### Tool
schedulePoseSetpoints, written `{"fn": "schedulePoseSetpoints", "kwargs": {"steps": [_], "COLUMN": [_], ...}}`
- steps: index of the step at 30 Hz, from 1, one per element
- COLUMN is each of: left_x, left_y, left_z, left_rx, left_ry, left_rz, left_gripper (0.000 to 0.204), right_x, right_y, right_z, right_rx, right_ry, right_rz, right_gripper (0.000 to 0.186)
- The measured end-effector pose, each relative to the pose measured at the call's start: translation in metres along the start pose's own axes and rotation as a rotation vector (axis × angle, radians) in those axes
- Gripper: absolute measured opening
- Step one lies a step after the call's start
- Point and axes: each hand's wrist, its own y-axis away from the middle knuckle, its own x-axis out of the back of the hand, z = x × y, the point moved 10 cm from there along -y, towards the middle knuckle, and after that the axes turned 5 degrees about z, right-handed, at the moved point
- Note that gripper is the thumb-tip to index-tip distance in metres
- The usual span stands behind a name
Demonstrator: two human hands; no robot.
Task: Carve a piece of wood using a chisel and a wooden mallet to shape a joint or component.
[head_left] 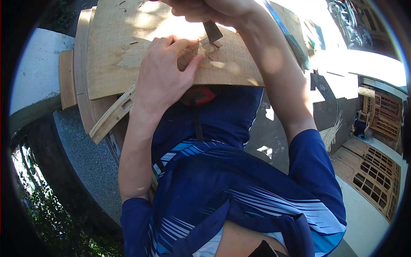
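My right hand (199, 7), cut off by the top edge of the head view, is closed round a chisel. Only the chisel's dark flat blade (212, 32) shows below the fist, pointing down at the pale wooden board (109, 68). Just left of the blade, my left hand (165, 73) rests on the board, its thumb and fingers curled about a small wooden piece (186, 58) with fine lines on it. Much of this piece is hidden by the fingers. Wood shavings (214, 46) lie at the blade's tip.
A slotted wooden strip (115, 113) sticks out beside my left wrist. Right of my right forearm lies a long blue-green thing (295, 49). A white ledge (36, 68) stands at left. Wooden lattice panels (372, 175) lean at far right.
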Motion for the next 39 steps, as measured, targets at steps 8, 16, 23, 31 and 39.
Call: {"fn": "schedulePoseSetpoints", "kwargs": {"steps": [8,16,23,31,39], "left_x": [0.005,0.003,0.003,0.001,0.002], "left_y": [0.002,0.001,0.0,0.0,0.0], "left_z": [0.003,0.012,0.01,0.007,0.008], "left_rx": [-0.024,-0.103,-0.052,-0.062,-0.084], "left_ry": [0.023,-0.029,0.034,-0.046,-0.022], "left_rz": [0.068,0.037,0.039,0.03,0.049], "left_gripper": [0.028,0.032,0.033,0.028,0.025], "right_x": [0.037,0.056,0.059,0.045,0.007], "right_y": [0.034,0.135,0.134,0.124,0.145], "right_z": [-0.011,-0.028,-0.007,-0.02,-0.038], "right_rx": [0.125,0.716,0.765,0.77,1.093], "right_ry": [-0.001,-0.14,-0.235,-0.128,0.715], "right_rz": [0.434,0.596,0.685,0.746,0.966], "right_gripper": [0.028,0.026,0.016,0.016,0.015]}}
